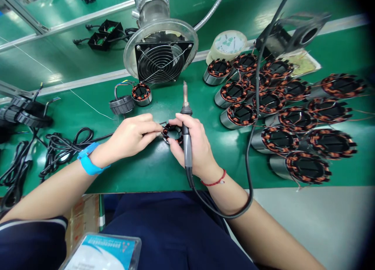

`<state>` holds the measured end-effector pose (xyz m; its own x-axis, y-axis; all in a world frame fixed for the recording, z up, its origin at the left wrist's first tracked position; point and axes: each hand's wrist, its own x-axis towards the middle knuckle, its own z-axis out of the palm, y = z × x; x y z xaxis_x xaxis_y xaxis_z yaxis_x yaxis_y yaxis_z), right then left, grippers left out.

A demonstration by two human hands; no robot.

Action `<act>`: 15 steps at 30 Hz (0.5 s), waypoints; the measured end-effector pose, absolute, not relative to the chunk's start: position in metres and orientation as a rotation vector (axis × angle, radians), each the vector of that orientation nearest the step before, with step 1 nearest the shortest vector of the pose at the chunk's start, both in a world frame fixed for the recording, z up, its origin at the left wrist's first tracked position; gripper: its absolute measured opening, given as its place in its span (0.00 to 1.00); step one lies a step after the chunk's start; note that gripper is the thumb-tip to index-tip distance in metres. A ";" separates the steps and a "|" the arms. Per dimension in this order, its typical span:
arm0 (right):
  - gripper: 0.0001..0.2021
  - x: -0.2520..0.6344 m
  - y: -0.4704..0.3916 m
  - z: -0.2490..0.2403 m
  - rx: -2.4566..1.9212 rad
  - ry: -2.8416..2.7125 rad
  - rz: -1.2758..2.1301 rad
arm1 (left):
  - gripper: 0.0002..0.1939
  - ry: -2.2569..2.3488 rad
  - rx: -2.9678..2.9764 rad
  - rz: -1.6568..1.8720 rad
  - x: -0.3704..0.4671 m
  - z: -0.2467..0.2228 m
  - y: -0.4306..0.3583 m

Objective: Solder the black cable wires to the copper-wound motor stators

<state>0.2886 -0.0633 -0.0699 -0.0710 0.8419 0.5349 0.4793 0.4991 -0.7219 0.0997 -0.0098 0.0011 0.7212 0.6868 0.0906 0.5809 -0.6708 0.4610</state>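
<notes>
A motor stator with copper windings (165, 136) rests between my two hands, low over the bench. My right hand (200, 147) is closed, its thumb and fingers gripping the stator's right side. The same hand carries a soldering iron (188, 145), its tip pointing away from me toward the fan. My left hand (136, 133) pinches at the stator's left rim, where a thin dark wire shows by the fingertips; the fingers hide most of it. A black cable (102, 137) runs from the left toward and behind my left wrist.
Several wound stators (234, 91) crowd the right side. A fume extractor fan (161, 63) stands ahead, near another stator (141, 93) and a black ring-shaped part (121, 105). Coiled cables (58, 151) lie left. The iron's cord (249, 164) loops over my right forearm. Tape roll (227, 43) behind.
</notes>
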 end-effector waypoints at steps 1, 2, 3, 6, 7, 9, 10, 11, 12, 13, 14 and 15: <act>0.28 0.288 -0.063 -0.070 -1.129 -1.711 0.448 | 0.11 0.972 2.509 0.353 0.100 0.002 -0.010; 0.28 0.288 -0.062 -0.070 -1.128 -1.714 0.459 | 0.10 0.977 2.487 0.351 0.100 0.003 -0.010; 0.28 0.288 -0.062 -0.069 -1.124 -1.722 0.473 | 0.09 0.999 2.451 0.349 0.100 0.004 -0.010; 0.27 0.285 -0.059 -0.068 -1.119 -1.739 0.497 | 0.11 1.128 2.267 0.326 0.099 0.012 -0.008; 0.26 0.283 -0.058 -0.068 -1.128 -1.735 0.488 | 0.11 1.164 2.218 0.291 0.099 0.014 -0.008; 0.23 0.280 -0.056 -0.068 -1.158 -1.725 0.448 | 0.10 1.183 2.194 0.176 0.102 0.020 -0.006; 0.21 0.279 -0.056 -0.068 -1.173 -1.723 0.424 | 0.11 1.179 2.207 0.108 0.104 0.022 -0.006; 0.20 0.277 -0.055 -0.068 -1.182 -1.723 0.405 | 0.14 1.174 2.220 0.037 0.107 0.023 -0.006; 0.19 0.276 -0.055 -0.069 -1.186 -1.722 0.393 | 0.16 1.166 2.228 -0.028 0.110 0.025 -0.006; 0.18 0.275 -0.055 -0.069 -1.186 -1.719 0.385 | 0.17 1.162 2.229 -0.093 0.114 0.025 -0.006; 0.18 0.274 -0.055 -0.069 -1.182 -1.714 0.379 | 0.17 1.164 2.227 -0.151 0.117 0.025 -0.006; 0.18 0.274 -0.055 -0.070 -1.176 -1.706 0.376 | 0.18 1.169 2.226 -0.190 0.120 0.025 -0.006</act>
